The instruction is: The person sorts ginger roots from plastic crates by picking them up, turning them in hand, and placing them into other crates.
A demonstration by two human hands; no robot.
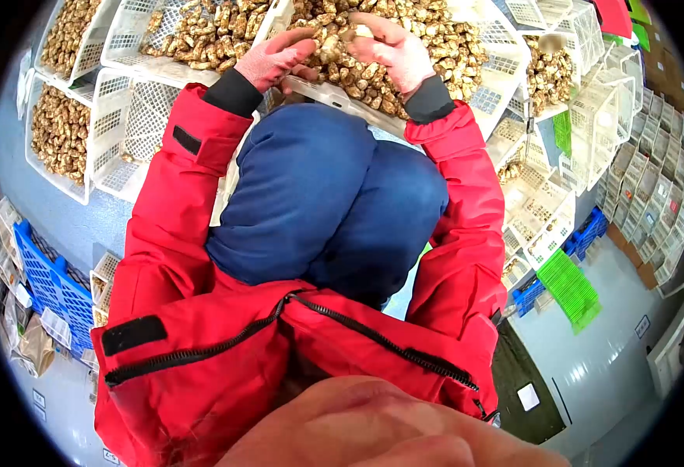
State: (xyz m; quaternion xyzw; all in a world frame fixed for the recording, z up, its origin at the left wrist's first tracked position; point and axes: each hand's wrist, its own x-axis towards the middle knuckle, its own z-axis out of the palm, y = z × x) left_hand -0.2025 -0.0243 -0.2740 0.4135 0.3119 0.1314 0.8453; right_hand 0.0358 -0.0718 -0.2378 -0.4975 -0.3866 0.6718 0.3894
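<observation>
A white perforated crate point(505, 58) stands in front of my knees, heaped with small brown-and-cream knobbly mushrooms point(435, 47). My right hand point(392, 53) is over the heap, fingers closed around a mushroom point(363, 31) whose pale end shows between them. On the left side of the same crate, my left hand point(276, 58) is held with its thumb and fingers apart, and I see nothing in its grasp. A blurred mushroom point(329, 50) shows between the two hands; I cannot tell if it lies on the heap.
More mushroom-filled crates point(143, 47) stand at the left, beside a mostly bare white crate point(108, 132). Stacked white crates point(591, 124) line the right. Blue pallets point(54, 272) and a green plastic mat point(571, 289) lie on the grey floor.
</observation>
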